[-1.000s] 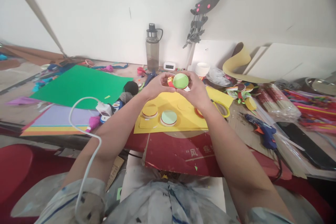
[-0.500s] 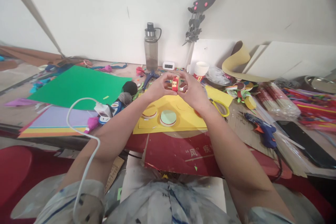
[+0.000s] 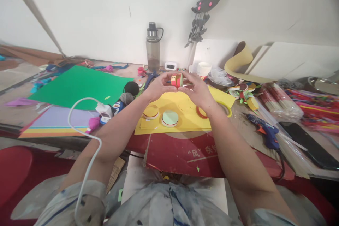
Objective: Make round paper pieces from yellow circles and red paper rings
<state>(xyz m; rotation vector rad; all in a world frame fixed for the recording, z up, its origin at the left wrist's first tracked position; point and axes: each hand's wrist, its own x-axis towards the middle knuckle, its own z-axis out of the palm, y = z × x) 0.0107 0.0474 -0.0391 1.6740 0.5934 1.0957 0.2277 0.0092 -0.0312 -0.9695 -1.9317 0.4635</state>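
Above the yellow paper (image 3: 196,122), I hold a small red and yellow round piece (image 3: 176,80) with a pale green end. My left hand (image 3: 160,85) pinches it from the left, thumb below and fingers above. From the other side, my right hand (image 3: 195,91) curls its fingers and thumb around its right edge. A pale green-topped disc (image 3: 170,118) with a white and red rim lies on the yellow paper. To its left is a yellow-topped disc (image 3: 150,112). Scissors (image 3: 224,108) with yellow and red handles lie partly under my right forearm.
A glue gun (image 3: 267,136) and a black phone (image 3: 308,144) lie at the right. Behind my hands stand a bottle (image 3: 153,51), a small clock (image 3: 170,66) and a paper cup (image 3: 203,69). Green paper (image 3: 82,86) and a white charging cable (image 3: 91,162) are at the left.
The round piece has turned between my fingers, and more of its red and yellow side shows. My right hand has shifted slightly, uncovering the red scissor handle.
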